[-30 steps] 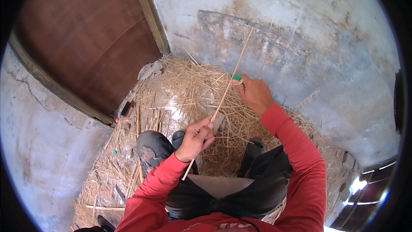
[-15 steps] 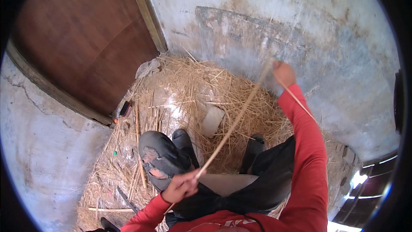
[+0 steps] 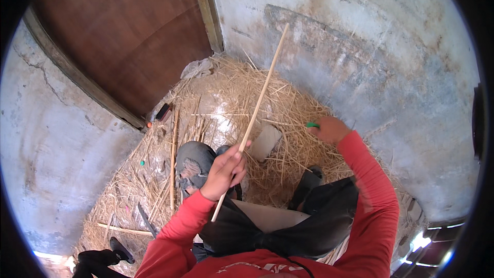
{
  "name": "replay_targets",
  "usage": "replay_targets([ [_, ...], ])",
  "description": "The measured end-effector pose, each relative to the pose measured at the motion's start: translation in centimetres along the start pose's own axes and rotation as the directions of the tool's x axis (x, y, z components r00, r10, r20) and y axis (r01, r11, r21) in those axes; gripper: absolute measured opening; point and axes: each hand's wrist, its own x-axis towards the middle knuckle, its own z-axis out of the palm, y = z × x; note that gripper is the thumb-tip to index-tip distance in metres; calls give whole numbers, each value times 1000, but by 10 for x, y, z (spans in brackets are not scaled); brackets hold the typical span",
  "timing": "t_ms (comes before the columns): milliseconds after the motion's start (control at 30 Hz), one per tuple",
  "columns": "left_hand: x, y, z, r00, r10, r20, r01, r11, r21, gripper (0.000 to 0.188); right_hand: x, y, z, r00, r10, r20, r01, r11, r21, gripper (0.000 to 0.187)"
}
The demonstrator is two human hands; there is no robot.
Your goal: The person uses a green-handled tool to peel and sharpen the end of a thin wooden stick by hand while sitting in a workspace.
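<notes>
A long, thin pale stick (image 3: 264, 92), perhaps bamboo, slants up across the middle of the view. My left hand (image 3: 225, 172) is closed around its lower part, above my left thigh. The upper end stands free in front of the wall. To the right, my right hand (image 3: 331, 131) is closed on a small green object (image 3: 312, 124). Only a short end of it shows past my fingers, and its kind is hidden. This hand is apart from the stick, above the straw.
Straw and shavings (image 3: 303, 110) cover the floor. A pale flat slab (image 3: 266, 143) lies between my feet. Longer sticks (image 3: 174, 159) and a dark curved blade (image 3: 146, 220) lie at left. A brown door (image 3: 123, 36) and a stained wall (image 3: 370, 62) stand ahead. Someone's shoe (image 3: 121, 250) shows lower left.
My right hand has come down and away from the stick's far end. The thin strip beside my right arm is out of sight. My left hand has risen, tilting the stick more upright.
</notes>
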Motion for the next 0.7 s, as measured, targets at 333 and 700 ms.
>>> replay_targets([
  [333,43,-15,11,999,18,28,-20,998,61,45,-53,-126,-39,876,-257,-408,435,788,436,44],
  [700,26,-22,20,997,-56,50,48,990,135,44,-26,-110,-19,943,-125,-308,255,866,430,50],
])
